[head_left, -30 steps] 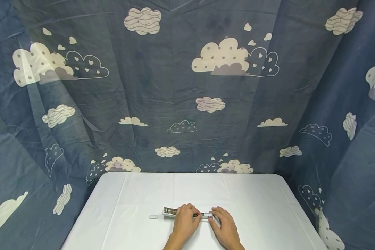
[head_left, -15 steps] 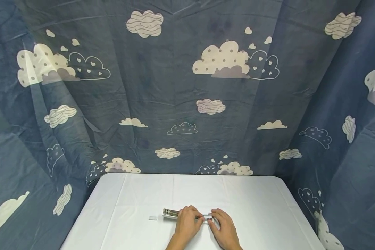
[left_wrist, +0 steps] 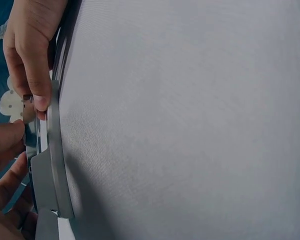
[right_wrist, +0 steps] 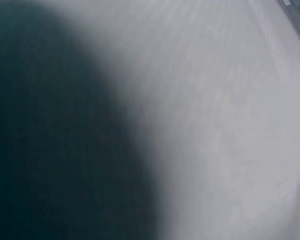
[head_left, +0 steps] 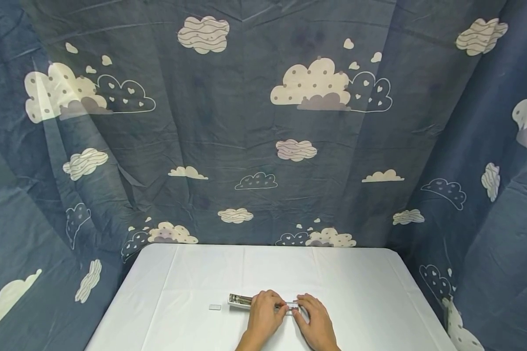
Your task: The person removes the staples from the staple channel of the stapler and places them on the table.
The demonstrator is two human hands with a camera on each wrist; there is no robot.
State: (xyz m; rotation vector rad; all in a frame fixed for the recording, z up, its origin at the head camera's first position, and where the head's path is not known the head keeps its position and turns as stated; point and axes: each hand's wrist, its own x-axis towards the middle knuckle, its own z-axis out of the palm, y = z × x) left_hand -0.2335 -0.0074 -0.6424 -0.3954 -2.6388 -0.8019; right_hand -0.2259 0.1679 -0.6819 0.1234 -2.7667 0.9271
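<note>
you in a fabric-walled booth point(head_left: 443, 146), white-clothed table point(head_left: 193, 273) before you, cloud-print curtain point(head_left: 246, 107) behind the table and along both its sides, room type unclear

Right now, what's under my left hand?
What looks like a stapler: its left end and a part right of your left hand show in the head view; the middle is covered there.

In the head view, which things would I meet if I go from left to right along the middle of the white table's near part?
Small light-grey block → exposed left end of the stapler-like device → left grip → right grip.
</note>
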